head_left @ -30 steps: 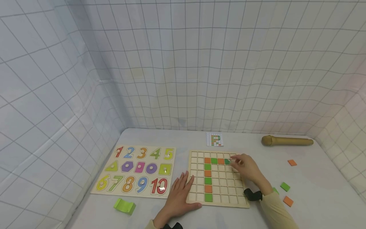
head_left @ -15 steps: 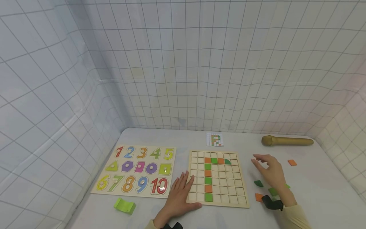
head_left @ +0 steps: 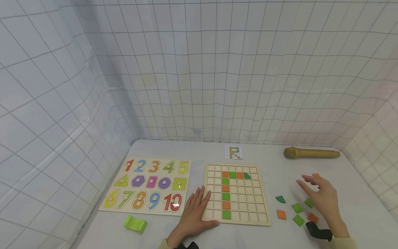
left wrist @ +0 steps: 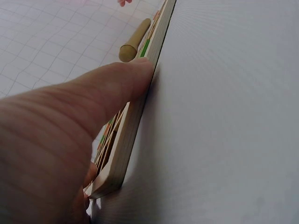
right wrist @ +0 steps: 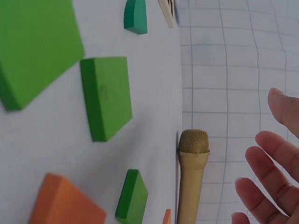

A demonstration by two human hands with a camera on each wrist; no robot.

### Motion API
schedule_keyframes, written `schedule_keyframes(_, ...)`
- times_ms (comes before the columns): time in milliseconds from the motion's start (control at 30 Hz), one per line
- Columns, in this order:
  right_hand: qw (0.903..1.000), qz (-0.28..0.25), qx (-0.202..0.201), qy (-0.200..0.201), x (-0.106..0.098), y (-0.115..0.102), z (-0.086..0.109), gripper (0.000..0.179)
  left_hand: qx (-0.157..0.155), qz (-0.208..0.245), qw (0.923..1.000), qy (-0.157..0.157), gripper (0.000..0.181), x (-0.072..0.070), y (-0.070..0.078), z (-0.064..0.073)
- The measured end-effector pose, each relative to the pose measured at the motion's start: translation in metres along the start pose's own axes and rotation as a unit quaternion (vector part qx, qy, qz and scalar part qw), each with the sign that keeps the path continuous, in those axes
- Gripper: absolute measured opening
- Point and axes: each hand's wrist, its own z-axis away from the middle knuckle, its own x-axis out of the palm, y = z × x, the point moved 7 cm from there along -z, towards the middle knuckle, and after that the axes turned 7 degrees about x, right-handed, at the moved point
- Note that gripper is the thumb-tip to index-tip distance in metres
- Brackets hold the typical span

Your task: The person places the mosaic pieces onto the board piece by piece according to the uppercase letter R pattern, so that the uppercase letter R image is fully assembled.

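A wooden grid board [head_left: 245, 207] lies at the middle of the table. Orange and green square tiles run down one column and along an upper row, which ends in a dark green quarter-round tile [head_left: 247, 176]. My left hand [head_left: 194, 212] rests at the board's front left corner, fingers spread. In the left wrist view its thumb [left wrist: 117, 81] lies along the board's front edge. My right hand [head_left: 323, 195] hovers over the loose tiles at the right, fingers loosely bent and holding nothing. Below it are green tiles [head_left: 299, 220], orange tiles [head_left: 281, 214] and another dark green quarter-round tile [head_left: 281, 199].
A number and shape puzzle [head_left: 146, 186] lies at the left, with a light green block [head_left: 135, 224] in front of it. Behind the board is a small pattern card [head_left: 233, 151]. A gold microphone [head_left: 312, 153] lies at the back right. Gridded cloth walls [head_left: 211, 86] enclose the table.
My right hand has let go of the dark green quarter-round tile in the board's upper row and moved right, over the loose tiles. The left hand has stayed in place.
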Motion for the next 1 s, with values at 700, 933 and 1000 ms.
schedule_keyframes(700, 0.9781, 0.052, 0.117, -0.164, 0.005, 0.043, 0.009, 0.064, -0.001, 0.009, 1.0, -0.001, 0.096, -0.001, 0.001, 0.0)
schedule_keyframes(933, 0.9644, 0.07, 0.141, -0.212, 0.008, 0.052, 0.009, 0.073, -0.004, 0.007, 1.0, -0.003, 0.096, 0.0, 0.0, 0.001)
schedule_keyframes(1000, 0.9616, 0.074, 0.149, -0.218, 0.009, 0.055, 0.009, 0.073, -0.004, 0.007, 1.0, -0.003, 0.096, 0.0, 0.0, 0.0)
